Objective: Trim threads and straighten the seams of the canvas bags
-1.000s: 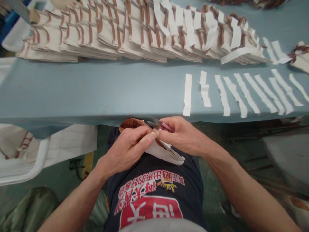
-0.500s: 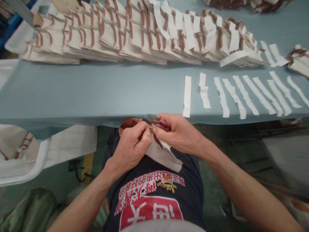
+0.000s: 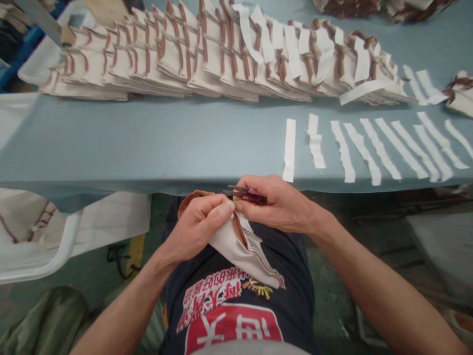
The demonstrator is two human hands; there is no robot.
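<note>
Left thumb and fingers pinch the cream fabric piece [image 3: 231,246], held above the dark apron [image 3: 284,256], just off the table's [image 3: 148,143] near edge; left hand [image 3: 201,222]. Right hand [image 3: 277,203] grips the snips [image 3: 256,196], blades pointing left, fingertips near the left thumb.

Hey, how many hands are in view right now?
2. The left hand pinches a cream cloth piece with brown trim; the right hand, close beside it, holds small snips. Both are near the table edge. No others show.
</note>
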